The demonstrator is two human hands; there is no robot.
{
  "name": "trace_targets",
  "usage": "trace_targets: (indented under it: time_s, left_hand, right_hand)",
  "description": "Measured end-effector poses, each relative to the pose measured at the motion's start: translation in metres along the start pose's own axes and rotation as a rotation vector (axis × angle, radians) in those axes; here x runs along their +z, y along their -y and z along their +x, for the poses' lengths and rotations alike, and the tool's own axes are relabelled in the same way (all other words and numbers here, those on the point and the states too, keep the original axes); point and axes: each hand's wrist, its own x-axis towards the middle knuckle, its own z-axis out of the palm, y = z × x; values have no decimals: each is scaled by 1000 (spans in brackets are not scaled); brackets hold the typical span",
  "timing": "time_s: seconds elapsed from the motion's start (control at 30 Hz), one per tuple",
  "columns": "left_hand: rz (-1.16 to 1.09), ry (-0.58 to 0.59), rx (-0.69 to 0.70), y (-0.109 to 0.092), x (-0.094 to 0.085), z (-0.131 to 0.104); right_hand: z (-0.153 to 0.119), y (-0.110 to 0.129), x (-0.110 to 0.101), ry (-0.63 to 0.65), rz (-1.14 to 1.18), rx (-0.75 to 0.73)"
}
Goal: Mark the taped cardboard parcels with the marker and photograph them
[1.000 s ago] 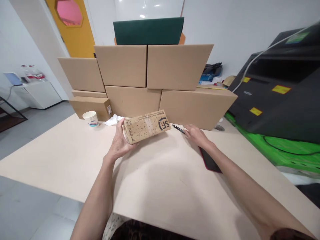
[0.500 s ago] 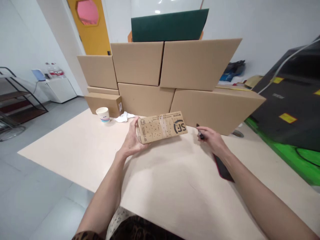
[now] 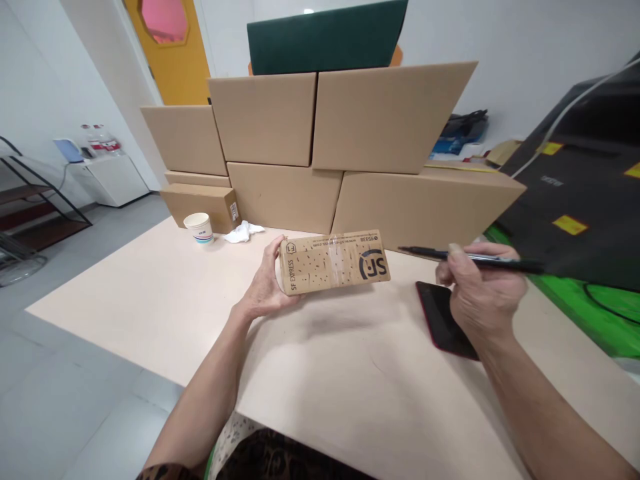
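My left hand (image 3: 266, 288) is wrapped round the left end of a small cardboard box (image 3: 311, 268). The box is tilted and held a little above the table, with a shadow under it. Its facing side carries "SF EXPRESS" print, a strip of clear tape and many small dark marks. In my right hand (image 3: 487, 303) a black marker (image 3: 435, 253) is pinched between thumb and fingers. It lies nearly level, its thin dark tip pointing left toward the box but apart from it. Below that hand a dark phone with a red edge (image 3: 443, 320) lies on the table.
Large cardboard boxes (image 3: 265, 120) stand stacked along the table's back, a dark green box (image 3: 327, 40) on top. A paper cup (image 3: 199, 229) and crumpled white tissue (image 3: 243, 231) sit at back left. The pale table (image 3: 150, 300) has its left edge in view. A black case (image 3: 580, 180) stands right.
My right hand has risen and moved right, toward the camera, turning the marker level with its tip leftward. The box in my left hand has shifted slightly right. The phone is less covered.
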Motion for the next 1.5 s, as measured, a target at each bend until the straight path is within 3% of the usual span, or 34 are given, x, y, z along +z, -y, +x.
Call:
trace_targets:
  time_s: [0.13,0.27,0.43,0.53,0.7,0.87,1.07,1.23,1.33,1.5]
  left_hand:
    - [17,-3,3,-1,0,1]
    - [4,-15,-1,-2,1,1]
    - [-7,-5,-15,-1,1,1]
    - [1,4,-24,-1,1,1]
    - [-1,-3,-21,-3,2,1]
    - [-6,7,-15,-1,3,0]
    - [4,10,-11,4,5,-1]
    - [1,-2,-2,4,6,-1]
    - [4,-15,2,2,8,-1]
    - [18,-32,26,0,13,0]
  right_hand:
    - [-12,18,12,-23,105,25]
    - [-23,21,14,93,114,-3]
    - [-35,20,11,339,-174,29]
    - [-37,22,17,416,-317,1]
    - [-40,25,36,378,-362,-98]
    - [-45,18,41,278,-198,-81]
    - [-49,11,38,428,-212,16]
    - [-57,8,46,372,-210,38]
    - [-60,6,50,397,-151,98]
    - [-66,15,56,452,-307,48]
